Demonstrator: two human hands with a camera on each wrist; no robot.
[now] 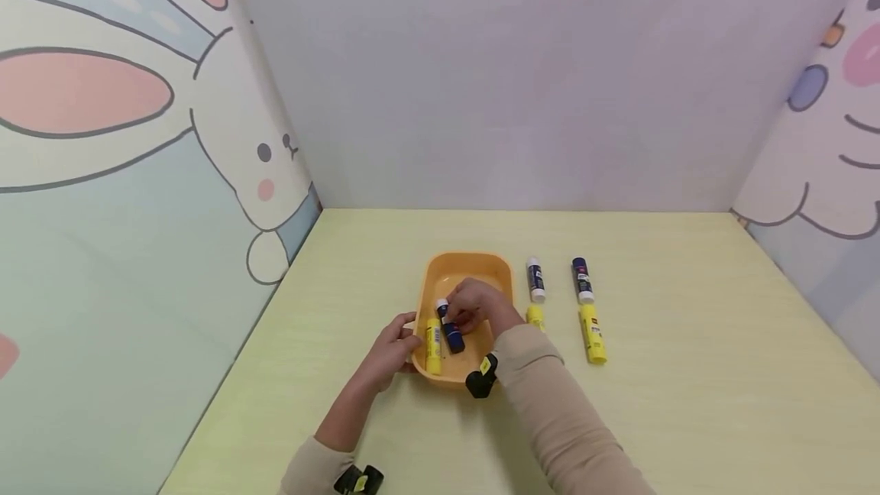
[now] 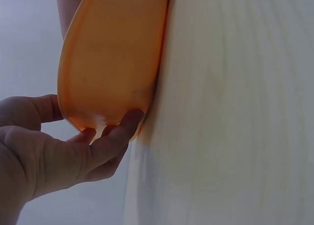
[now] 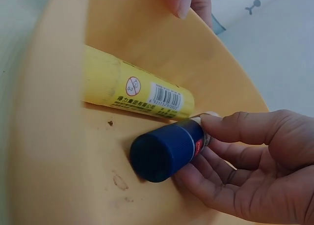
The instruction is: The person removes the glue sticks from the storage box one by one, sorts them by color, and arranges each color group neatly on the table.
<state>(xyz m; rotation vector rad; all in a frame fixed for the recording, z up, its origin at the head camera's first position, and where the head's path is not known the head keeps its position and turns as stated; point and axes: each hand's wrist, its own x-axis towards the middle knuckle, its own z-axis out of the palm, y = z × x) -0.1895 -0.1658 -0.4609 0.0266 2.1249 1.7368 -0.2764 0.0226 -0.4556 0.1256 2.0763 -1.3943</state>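
An orange plastic tray (image 1: pixel 474 262) sits on the table, and my left hand (image 1: pixel 388 350) grips its left side. In the left wrist view the thumb is at the rim and the fingers press the outer wall. My right hand (image 1: pixel 474 302) reaches inside and pinches a dark blue glue stick (image 3: pixel 167 149) between thumb and fingers, its blue cap end facing the right wrist camera. Beside it in the tray lies a yellow glue stick (image 1: pixel 433 346), label and barcode showing. Another blue glue stick with a white end (image 1: pixel 442 305) lies behind, partly hidden.
Right of the tray lie two blue-and-white glue sticks, a nearer one (image 1: pixel 536 281) and a farther one (image 1: pixel 583 279). In front of them are a yellow glue stick (image 1: pixel 593 334) and another yellow one (image 1: pixel 535 317), partly covered by the right sleeve. Walls border the table.
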